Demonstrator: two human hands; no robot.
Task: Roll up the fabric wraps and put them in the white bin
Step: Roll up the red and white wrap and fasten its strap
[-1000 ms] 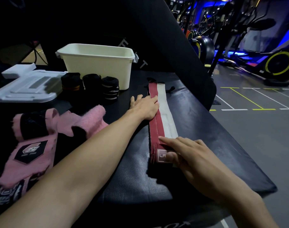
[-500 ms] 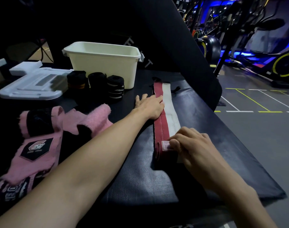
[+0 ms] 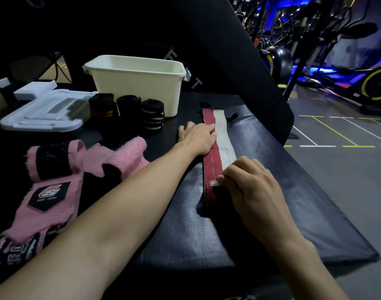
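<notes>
Black padded mat [image 3: 272, 180] underfoot of everything, running away to the right edge, with a tall black upright pad [image 3: 239, 61] behind; pale letters on that pad, too faint and cut off to read. Beyond, to the right, a grey gym floor [image 3: 347, 169] with white and yellow lines and exercise bikes [image 3: 378, 83] with yellow-rimmed wheels under blue light.

At the far side of the mat, white bin [image 3: 137, 87], upright and open-topped. To its left, a flat white lid [image 3: 44, 113]. Just in front of the bin, three rolled wraps standing in a row: rolled wrap with orange stripes [image 3: 102, 107], plain black rolled wrap [image 3: 129, 107], rolled wrap with white stripes [image 3: 152, 115].

At the left, pink wraps [image 3: 55, 180] lying loose and unrolled; black patch with a pale logo and small lettering too tiny to read; more pale lettering on black at the lower left corner, only partly legible.

In the middle, red and white wrap [image 3: 215, 144] stretched flat on the mat, pointing toward the bin. Left hand [image 3: 199, 137] laid flat, fingers straight, pressing on the red side midway along. Right hand [image 3: 248, 187] curled at the near end, fingertips pinching the turned-up end with its small pale tag [image 3: 214, 183]; tag writing unreadable.
</notes>
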